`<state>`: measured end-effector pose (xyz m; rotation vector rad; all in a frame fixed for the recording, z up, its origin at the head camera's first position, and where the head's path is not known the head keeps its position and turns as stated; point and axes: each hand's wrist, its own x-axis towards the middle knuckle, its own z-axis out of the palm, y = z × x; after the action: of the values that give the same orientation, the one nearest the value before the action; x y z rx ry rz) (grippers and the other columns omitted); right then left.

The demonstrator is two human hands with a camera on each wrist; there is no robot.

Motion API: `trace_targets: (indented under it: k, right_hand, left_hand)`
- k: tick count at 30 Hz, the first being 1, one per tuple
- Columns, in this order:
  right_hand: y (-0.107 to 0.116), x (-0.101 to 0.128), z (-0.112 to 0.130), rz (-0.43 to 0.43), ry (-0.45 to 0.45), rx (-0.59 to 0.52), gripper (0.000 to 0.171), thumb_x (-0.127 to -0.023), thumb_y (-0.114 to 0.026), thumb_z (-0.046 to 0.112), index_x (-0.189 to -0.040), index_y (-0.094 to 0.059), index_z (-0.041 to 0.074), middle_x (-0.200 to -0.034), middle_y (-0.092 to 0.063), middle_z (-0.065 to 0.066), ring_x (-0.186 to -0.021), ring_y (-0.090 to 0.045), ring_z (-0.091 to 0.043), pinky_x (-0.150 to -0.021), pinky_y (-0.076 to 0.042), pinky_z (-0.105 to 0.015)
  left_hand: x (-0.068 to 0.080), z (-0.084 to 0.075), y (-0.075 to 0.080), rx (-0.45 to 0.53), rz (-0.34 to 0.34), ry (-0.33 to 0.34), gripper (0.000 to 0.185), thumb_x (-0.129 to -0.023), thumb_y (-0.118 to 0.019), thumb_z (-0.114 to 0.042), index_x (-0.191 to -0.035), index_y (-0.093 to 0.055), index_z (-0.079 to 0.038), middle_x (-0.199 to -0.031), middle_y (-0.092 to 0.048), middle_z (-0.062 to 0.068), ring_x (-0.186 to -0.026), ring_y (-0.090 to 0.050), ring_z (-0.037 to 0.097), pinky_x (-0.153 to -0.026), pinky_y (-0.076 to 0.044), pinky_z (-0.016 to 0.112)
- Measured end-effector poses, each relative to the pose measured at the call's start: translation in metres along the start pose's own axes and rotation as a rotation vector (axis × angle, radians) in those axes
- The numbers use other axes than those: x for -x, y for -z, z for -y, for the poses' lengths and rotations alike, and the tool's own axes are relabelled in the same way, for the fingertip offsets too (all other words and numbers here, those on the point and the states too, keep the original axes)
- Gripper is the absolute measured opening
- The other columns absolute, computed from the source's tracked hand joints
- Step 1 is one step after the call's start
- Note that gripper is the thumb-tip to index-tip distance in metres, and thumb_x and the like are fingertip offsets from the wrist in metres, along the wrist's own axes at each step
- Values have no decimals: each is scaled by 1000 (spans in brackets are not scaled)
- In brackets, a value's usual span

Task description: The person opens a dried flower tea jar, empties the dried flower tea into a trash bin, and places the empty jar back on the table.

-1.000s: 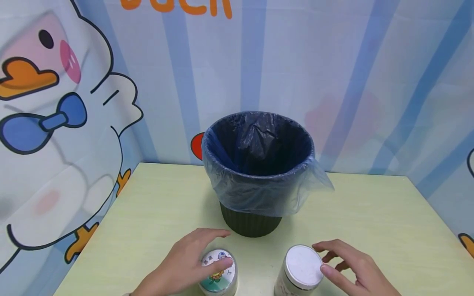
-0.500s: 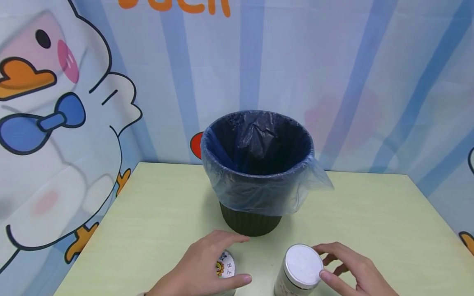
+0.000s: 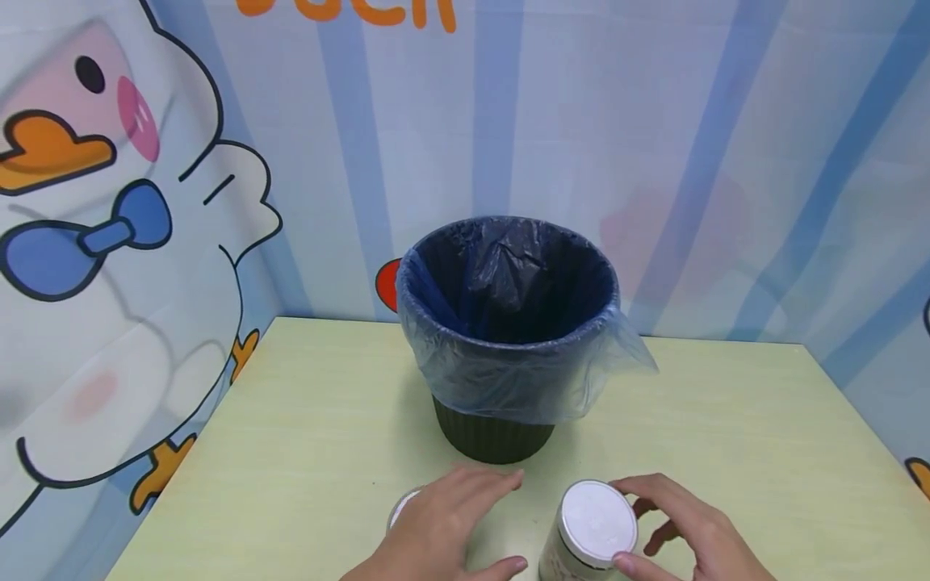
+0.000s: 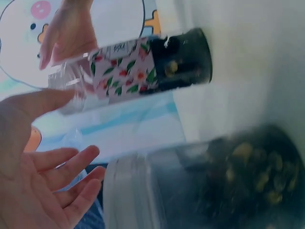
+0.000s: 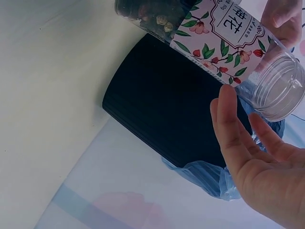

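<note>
Floral label (image 5: 217, 36) in wrist views only

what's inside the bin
The bin holds a blue plastic liner, folded over its rim and crumpled inside. Nothing else shows in it, but the near wall hides the bottom.

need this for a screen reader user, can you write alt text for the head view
Two hands reach over two jars at the near edge of a pale green table: the left hand covers one jar, the right hand touches a white-lidded jar. Behind stands a dark bin lined with a blue bag.
</note>
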<state>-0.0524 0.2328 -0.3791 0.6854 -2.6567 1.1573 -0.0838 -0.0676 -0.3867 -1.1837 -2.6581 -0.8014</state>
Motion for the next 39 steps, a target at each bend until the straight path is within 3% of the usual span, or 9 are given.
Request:
trace_targets:
  k: [4, 10, 16, 19, 22, 26, 30, 33, 39]
  right_hand:
    - [0, 0, 3, -3, -27, -7, 53, -81, -84, 27, -126, -59, 29, -112, -60, 12, -89, -59, -5, -58, -55, -26]
    - [-1, -1, 5, -1, -58, -18, 53, -80, -85, 29, -126, -59, 27, -111, -61, 11, -89, -60, -6, -59, -56, -26]
    - [-4, -2, 7, 3, -95, -52, 57, -78, -87, 31, -127, -59, 22, -111, -61, 7, -89, -61, -7, -60, -57, -27]
    - [-5, -3, 8, 4, -124, -74, 60, -76, -88, 32, -128, -59, 20, -112, -61, 4, -90, -62, -9, -60, -58, -27]
    - [-7, -3, 10, -6, -119, -58, 64, -74, -89, 34, -129, -58, 21, -114, -60, 5, -91, -61, -8, -59, -57, -26]
    - [-9, -4, 12, -46, -23, 14, 72, -70, -91, 38, -131, -56, 24, -117, -59, 9, -93, -59, -7, -60, -56, -24]
    - [-12, -6, 15, -96, 72, 64, 81, -65, -95, 36, -134, -54, 24, -120, -58, 7, -93, -55, -5, -56, -53, -19]
    - [-14, -8, 18, -106, 64, 76, 83, -64, -95, 37, -135, -54, 24, -120, -57, 7, -89, -51, -4, -51, -49, -17]
    - [-18, -10, 24, -122, 50, 111, 79, -64, -94, 41, -130, -56, 21, -117, -55, 10, -81, -50, -2, -46, -44, -17]
  left_hand:
    - [-1, -5, -8, 25, -50, -49, 65, -94, -67, -43, -146, -49, -10, -137, -59, -3, -125, -54, 13, -99, -49, 33]
    - [-3, -19, -9, 167, 138, 174, 70, -96, -59, -53, -155, -37, -22, -148, -49, -7, -132, -48, 13, -101, -47, 38]
    - [-4, -28, -16, 291, 186, 254, 77, -97, -50, -61, -159, -26, -22, -154, -41, -4, -134, -46, 14, -106, -44, 36]
    - [-6, -24, -24, 416, 225, 275, 88, -93, -57, -61, -161, -16, -23, -157, -35, -5, -135, -44, 12, -107, -41, 34]
    - [-10, -16, -40, 582, 255, 354, 101, -87, -72, -53, -161, -8, -29, -159, -29, -10, -136, -41, 9, -107, -41, 31]
    - [-13, -2, -73, 799, 182, 394, 105, -87, -76, -45, -161, -3, -32, -159, -30, -8, -139, -39, 13, -107, -40, 30]
    - [-11, 11, -104, 867, 37, 224, 104, -89, -76, -37, -161, -3, -20, -159, -31, 7, -142, -35, 23, -110, -37, 33]
    - [-12, 7, -103, 842, -28, 157, 105, -84, -81, -31, -160, -10, -16, -158, -33, 10, -142, -35, 23, -111, -36, 34]
    - [-21, -12, -89, 821, -47, 191, 100, -77, -84, -15, -155, -24, -7, -153, -42, 10, -140, -37, 17, -112, -34, 37]
